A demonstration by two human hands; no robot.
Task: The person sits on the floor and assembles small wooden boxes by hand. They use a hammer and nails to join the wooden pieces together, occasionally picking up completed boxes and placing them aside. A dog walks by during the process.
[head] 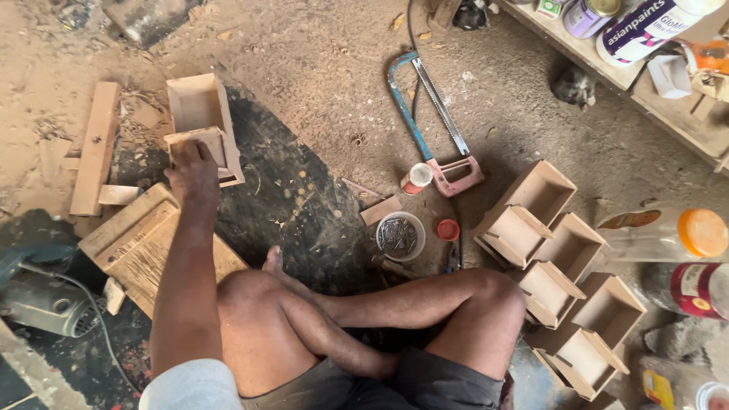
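Your left arm reaches straight forward, left hand [193, 171] closed over the near end of a small open wooden box [203, 125] on the dirt floor [319, 83] (right hand out of view). By your right knee: stacked matching boxes [562, 266]. Beyond them, an orange-capped plastic bottle [668, 234].

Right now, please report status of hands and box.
Left hand grips small wooden box on the floor. Right hand not in view. Wooden plank lies beside it, apart.

Head-worn camera, steeply downward over crossed legs (close, single view) toward dusty floor [319, 68].
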